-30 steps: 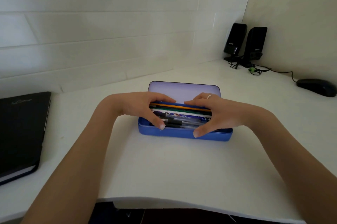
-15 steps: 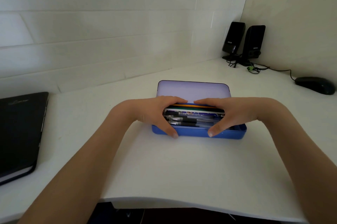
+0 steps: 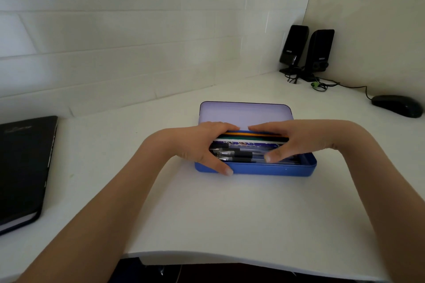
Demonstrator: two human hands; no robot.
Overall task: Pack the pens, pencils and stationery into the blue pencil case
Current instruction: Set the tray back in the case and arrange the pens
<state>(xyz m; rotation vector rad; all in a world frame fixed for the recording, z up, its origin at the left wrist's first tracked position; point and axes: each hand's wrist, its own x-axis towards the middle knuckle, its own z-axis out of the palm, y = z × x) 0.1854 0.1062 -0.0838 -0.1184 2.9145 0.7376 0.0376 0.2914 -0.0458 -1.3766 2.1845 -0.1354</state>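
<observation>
White corner desk (image 3: pixel 207 209) w/ white brick-pattern wall behind, plain wall at right. Blue pencil case (image 3: pixel 271 168) sits mid-desk, a bit toward the back edge, lid (image 3: pixel 246 113) open and leaning back. Inside: pens (image 3: pixel 239 156) along the front wall, a patterned ruler-like strip (image 3: pixel 248 144) behind them, then green, black and orange pencils (image 3: pixel 255 136) at the back wall.

Left hand (image 3: pixel 200 144) rests on the case's left end, fingers curled over the back rim, thumb down on the outside of the front wall, so it grips the case. Right hand (image 3: pixel 296 140) is over the right half, fingers curled at the back rim near the pencils, thumb tip on the pens; can't tell if it's pinching anything or just pressing down.

Black notebook (image 3: pixel 20 165) lies at the left edge. Two black speakers (image 3: pixel 305 50) stand in the back right corner w/ cables (image 3: pixel 319 85). Black mouse (image 3: pixel 397 105) near the right edge.
</observation>
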